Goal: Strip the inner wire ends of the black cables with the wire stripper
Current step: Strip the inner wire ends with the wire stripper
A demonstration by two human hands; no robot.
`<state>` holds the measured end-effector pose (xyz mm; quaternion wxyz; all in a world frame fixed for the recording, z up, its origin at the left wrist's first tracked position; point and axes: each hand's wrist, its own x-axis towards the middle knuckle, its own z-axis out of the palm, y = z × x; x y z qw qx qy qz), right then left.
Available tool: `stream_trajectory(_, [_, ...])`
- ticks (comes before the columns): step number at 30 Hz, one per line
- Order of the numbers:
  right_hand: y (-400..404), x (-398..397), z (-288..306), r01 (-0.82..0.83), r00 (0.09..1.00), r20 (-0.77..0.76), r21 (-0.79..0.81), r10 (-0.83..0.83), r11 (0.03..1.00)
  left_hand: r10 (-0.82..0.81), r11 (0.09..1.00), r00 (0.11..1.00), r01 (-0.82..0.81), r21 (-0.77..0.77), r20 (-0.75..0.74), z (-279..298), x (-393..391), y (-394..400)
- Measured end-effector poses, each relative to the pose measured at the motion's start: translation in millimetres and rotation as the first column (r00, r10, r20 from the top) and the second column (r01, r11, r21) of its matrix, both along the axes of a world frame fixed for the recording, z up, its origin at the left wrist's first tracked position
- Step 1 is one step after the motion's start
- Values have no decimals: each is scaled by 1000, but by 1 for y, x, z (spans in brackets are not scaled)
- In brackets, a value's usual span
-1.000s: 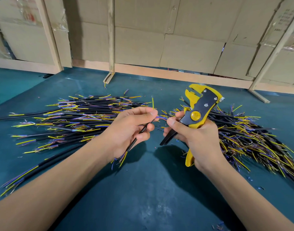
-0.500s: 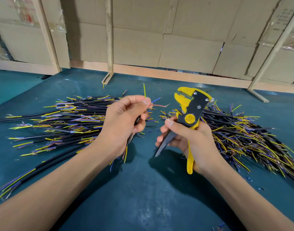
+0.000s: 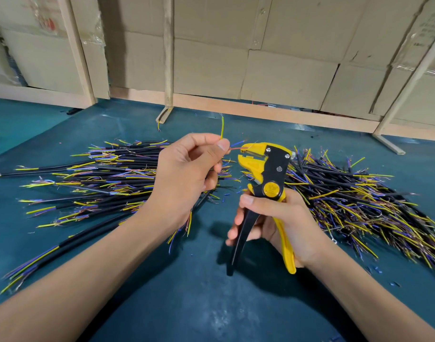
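Red inner wire fed into the stripper, centre frame.
Left hand (image 3: 186,176) pinches a thin black cable (image 3: 206,196); right hand (image 3: 280,223) grips the yellow-and-black wire stripper (image 3: 268,174) above the teal desk (image 3: 211,304).

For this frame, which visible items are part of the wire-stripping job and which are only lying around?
In the job:
- wire stripper, gripped by the right hand
- black cable held in the left hand, its red inner wire at the stripper's head
- cable piles, left and right

Lying about:
- cardboard boxes
- wooden frame posts
- insulation scraps on the blue mat
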<state>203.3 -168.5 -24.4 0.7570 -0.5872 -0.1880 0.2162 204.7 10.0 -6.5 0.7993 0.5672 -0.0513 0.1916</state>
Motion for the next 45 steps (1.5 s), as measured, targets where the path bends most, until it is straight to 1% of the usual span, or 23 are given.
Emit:
stream_trajectory(6, [0, 0, 0, 17, 1000, -7, 20, -17, 1000, 40, 998, 999, -41, 52, 19, 0, -1, 0])
stream_trajectory(14, [1, -2, -1, 0, 1000, 12, -17, 1, 1000, 124, 989, 991, -127, 71, 50, -1, 0, -1])
stream_trajectory(19, [4, -3, 0, 19, 1000, -6, -8, -19, 1000, 156, 975, 983, -169, 143, 97, -2, -4, -6])
stream_trajectory(24, [6, -6, -1, 21, 1000, -5, -14, -21, 1000, 188, 960, 976, -207, 187, 112, -3, -7, -7])
stream_trajectory(33, [7, -6, -1, 49, 999, -1, 19, -49, 999, 180, 974, 978, -192, 116, 108, -1, -8, -8])
stream_trajectory(37, [8, -6, -1, 49, 999, -8, 9, -49, 999, 170, 975, 980, -182, 129, 100, -2, -9, -10])
stream_trajectory(41, [9, -6, -1, 48, 999, -15, 13, -48, 999, 157, 980, 983, -167, 111, 97, -1, -10, -10])
stream_trajectory(45, [8, -7, 2, 88, 996, -15, -4, -88, 996, 150, 981, 983, -162, 111, 109, 1, -11, -12])
